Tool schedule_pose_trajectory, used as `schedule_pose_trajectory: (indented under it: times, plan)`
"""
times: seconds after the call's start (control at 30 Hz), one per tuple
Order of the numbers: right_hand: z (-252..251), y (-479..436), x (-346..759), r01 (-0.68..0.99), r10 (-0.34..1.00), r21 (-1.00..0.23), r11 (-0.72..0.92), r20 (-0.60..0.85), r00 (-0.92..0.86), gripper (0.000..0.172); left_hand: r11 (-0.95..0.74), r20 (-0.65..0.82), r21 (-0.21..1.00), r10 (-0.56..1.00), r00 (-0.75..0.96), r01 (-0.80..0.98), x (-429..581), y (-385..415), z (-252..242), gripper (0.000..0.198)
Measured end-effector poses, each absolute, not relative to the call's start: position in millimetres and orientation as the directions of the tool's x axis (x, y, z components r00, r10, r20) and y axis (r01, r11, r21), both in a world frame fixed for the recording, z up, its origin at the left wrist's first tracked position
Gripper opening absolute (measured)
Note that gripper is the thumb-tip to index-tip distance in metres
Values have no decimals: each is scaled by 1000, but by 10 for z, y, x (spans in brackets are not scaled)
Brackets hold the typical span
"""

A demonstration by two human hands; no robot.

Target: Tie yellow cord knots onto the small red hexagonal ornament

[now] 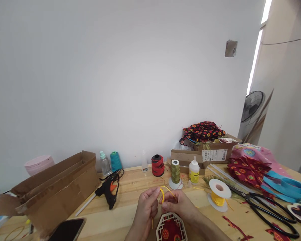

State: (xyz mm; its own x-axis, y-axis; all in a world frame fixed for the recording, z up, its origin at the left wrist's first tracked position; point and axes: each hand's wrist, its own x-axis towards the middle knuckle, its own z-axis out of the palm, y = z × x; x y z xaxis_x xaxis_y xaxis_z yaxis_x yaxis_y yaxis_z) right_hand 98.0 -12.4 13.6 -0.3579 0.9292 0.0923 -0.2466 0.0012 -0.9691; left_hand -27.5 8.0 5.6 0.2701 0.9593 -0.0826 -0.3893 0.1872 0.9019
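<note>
Both hands meet low in the middle of the view, over a wooden table [130,187]. My left hand [145,209] and my right hand [179,204] each pinch a thin yellow cord [162,194], which forms a small loop between the fingertips. Just below the hands lies a white lattice-framed piece with red patterned fabric [171,229]. A yellow cord spool [217,194] stands to the right of my right hand, apart from it.
A black glue gun [109,189], an open cardboard box [55,187] and a phone [66,230] lie to the left. An olive thread cone [175,172], a red spool [157,165], a glue bottle [194,171], black scissors [271,207], fabric and a carton [210,152] sit behind and right.
</note>
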Motion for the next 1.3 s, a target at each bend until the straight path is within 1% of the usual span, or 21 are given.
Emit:
schedule_pose_trajectory:
  times: [0.07,0.13,0.2,0.23,0.3,0.37,0.4,0.43,0.5,0.57,0.63,0.73,0.8,0.9,0.97,1.07,1.17,1.23,1.3]
  plan:
    - [110,-83,997,-147,967,-988,54,88,-240,21,141,-67,929,973,220,-343,-270,103,36,20]
    - [109,-48,1037,-53,985,-993,108,114,-129,23,109,-49,944,980,193,-313,-265,126,10,21]
    - [133,-28,1101,-47,989,-994,101,106,-102,29,86,-40,959,985,170,-272,-261,144,-13,22]
    - [149,-24,1138,-96,991,-994,60,71,-117,31,70,-34,969,988,152,-238,-260,149,-21,22]
    - [178,-23,1209,-288,979,-952,-104,-48,-196,29,16,2,987,994,110,-159,-257,149,-32,22]
    - [184,-21,1257,-474,936,-829,-297,-156,-314,20,-45,52,996,994,93,-76,-247,135,-33,21]
    - [177,-18,1270,-532,912,-762,-370,-190,-363,16,-71,74,997,992,100,-33,-240,123,-30,21]
    - [164,-15,1275,-565,892,-708,-424,-216,-397,13,-96,94,995,989,114,6,-233,109,-23,21]
    - [132,-10,1268,-587,867,-653,-478,-244,-434,17,-139,125,988,977,172,72,-218,78,4,22]
    - [108,-17,1251,-581,865,-658,-478,-237,-443,25,-177,149,978,961,232,106,-210,51,44,21]
    - [100,-37,1232,-549,871,-703,-451,-213,-443,30,-180,146,978,954,262,108,-212,37,84,22]
    - [100,-65,1195,-462,909,-822,-333,-150,-388,33,-171,137,979,954,266,110,-225,47,110,23]
    - [82,-67,1153,-366,932,-900,-236,-102,-348,35,-169,136,978,960,244,121,-235,68,96,22]
    - [11,-42,1066,-159,957,-984,-83,-34,-288,39,-155,127,979,971,201,131,-241,94,55,22]
    - [-48,-22,1012,-5,971,-1000,8,9,-237,38,-136,112,985,970,213,102,-239,97,34,22]
    - [-113,-11,967,193,981,-976,105,69,-184,34,-116,98,992,962,256,55,-228,83,25,22]
    - [-121,-25,968,364,974,-908,206,156,-162,29,-122,102,990,961,257,64,-216,76,34,20]
    - [-96,-45,983,488,959,-825,284,247,-140,24,-121,100,990,963,252,68,-212,80,47,18]
    - [-53,-70,1005,612,932,-717,332,348,-98,21,-108,92,993,967,239,52,-211,88,63,18]
